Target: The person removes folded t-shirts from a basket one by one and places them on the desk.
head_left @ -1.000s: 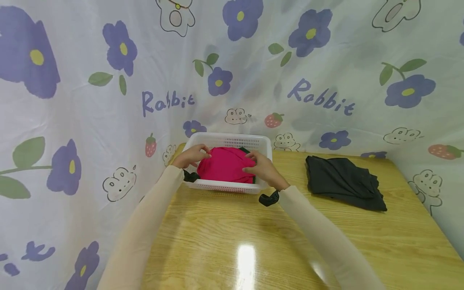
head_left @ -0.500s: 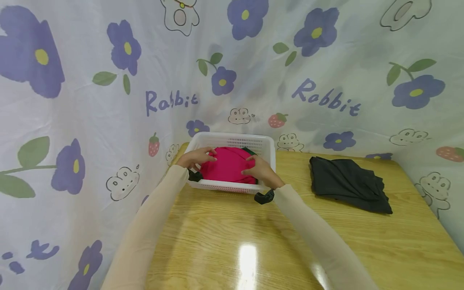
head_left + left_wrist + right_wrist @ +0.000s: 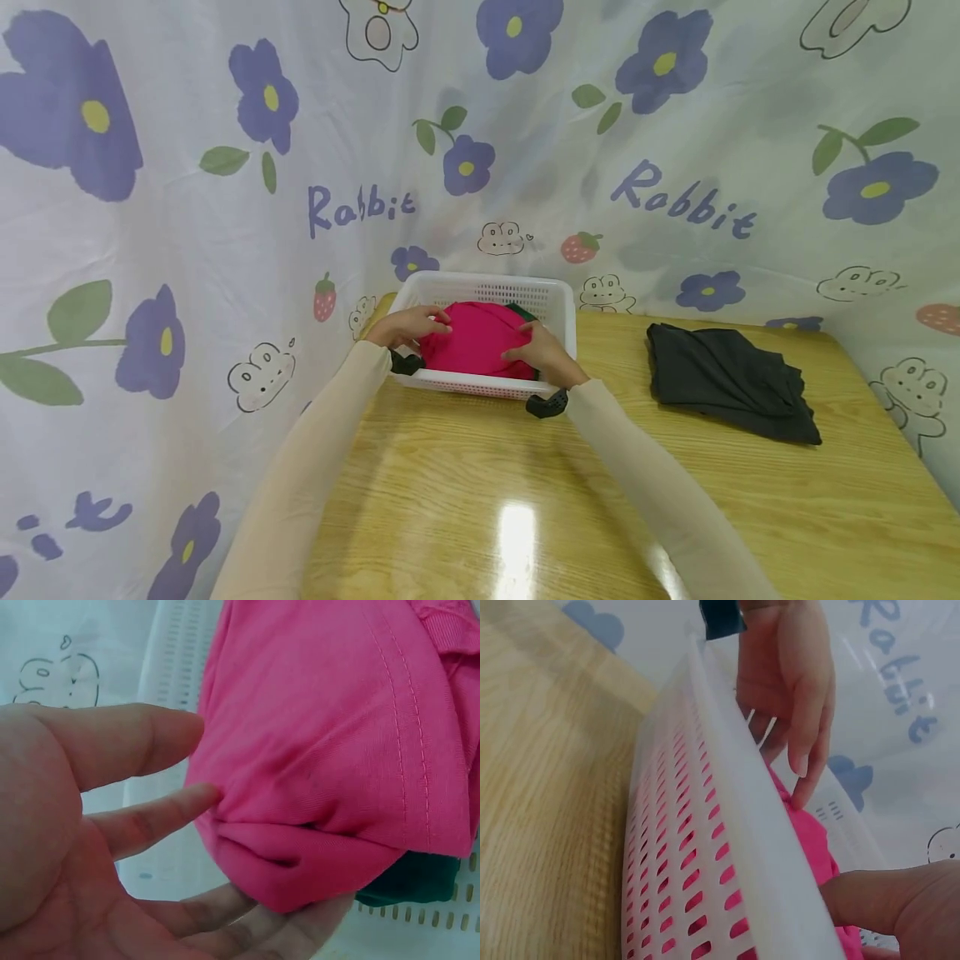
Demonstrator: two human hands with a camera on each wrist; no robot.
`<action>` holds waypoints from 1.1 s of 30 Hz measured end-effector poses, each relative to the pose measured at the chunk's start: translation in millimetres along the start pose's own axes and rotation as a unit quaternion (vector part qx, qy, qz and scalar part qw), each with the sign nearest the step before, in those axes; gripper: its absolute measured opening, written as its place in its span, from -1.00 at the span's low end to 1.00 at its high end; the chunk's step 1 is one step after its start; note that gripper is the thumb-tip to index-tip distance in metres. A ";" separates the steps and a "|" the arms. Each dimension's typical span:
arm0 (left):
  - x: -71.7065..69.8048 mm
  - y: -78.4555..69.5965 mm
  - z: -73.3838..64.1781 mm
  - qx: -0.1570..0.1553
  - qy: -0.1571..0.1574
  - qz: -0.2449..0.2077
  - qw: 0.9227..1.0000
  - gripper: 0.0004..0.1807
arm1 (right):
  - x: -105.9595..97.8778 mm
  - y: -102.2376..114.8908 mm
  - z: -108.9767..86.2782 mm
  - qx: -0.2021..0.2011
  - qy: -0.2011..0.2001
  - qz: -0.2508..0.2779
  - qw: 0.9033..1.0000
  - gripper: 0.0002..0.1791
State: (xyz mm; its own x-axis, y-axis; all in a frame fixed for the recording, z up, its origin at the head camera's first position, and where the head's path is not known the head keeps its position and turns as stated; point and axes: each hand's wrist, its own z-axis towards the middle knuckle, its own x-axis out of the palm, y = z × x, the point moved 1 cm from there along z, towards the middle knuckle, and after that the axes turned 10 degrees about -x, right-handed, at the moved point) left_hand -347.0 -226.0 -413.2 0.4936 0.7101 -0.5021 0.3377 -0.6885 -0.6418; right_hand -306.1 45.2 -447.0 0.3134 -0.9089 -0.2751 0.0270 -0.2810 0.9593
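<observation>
A folded pink cloth garment (image 3: 478, 337) with a double-stitched hem lies in a white plastic basket (image 3: 465, 384). Part of a dark green cloth (image 3: 412, 879) shows beneath it. My left hand (image 3: 408, 325) is at the garment's left side. In the left wrist view its thumb and fingers are spread; a fingertip touches the pink cloth and the lower fingers reach under its folded edge. On the opposite side, my right hand (image 3: 549, 353) has its thumb (image 3: 862, 900) against the pink cloth, in the right wrist view. Its other fingers are mostly hidden there.
A folded black cloth (image 3: 731, 379) lies on the wooden table (image 3: 450, 483) to the right of the basket. A white curtain (image 3: 247, 233) printed with flowers and rabbits hangs behind and along the left side.
My right hand has come slightly further in over the basket, toward the pink garment. The left hand stays at its side, and the head view has shifted a little.
</observation>
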 end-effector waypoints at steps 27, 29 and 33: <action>0.3 3.7 4.4 0.008 0.028 -0.049 0.998 -0.51 | 1.2 -6.7 10.0 -0.016 0.006 -0.047 0.999 -0.41; 0.1 1.9 2.5 0.006 0.024 -0.033 0.999 -0.53 | 1.5 -6.2 10.1 -0.017 0.009 -0.046 0.999 -0.41; 0.7 -3.2 -1.4 0.003 0.016 0.002 1.000 -0.55 | 1.9 -4.6 9.6 -0.022 0.010 -0.051 0.998 -0.44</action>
State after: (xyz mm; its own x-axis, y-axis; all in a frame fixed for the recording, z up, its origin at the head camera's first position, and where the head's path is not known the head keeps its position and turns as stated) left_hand -346.6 -223.6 -410.7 0.5198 0.7028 -0.4856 0.3321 -0.6900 -0.6432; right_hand -314.7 41.8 -452.6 0.3262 -0.8695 -0.3709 0.1015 -0.3579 0.9282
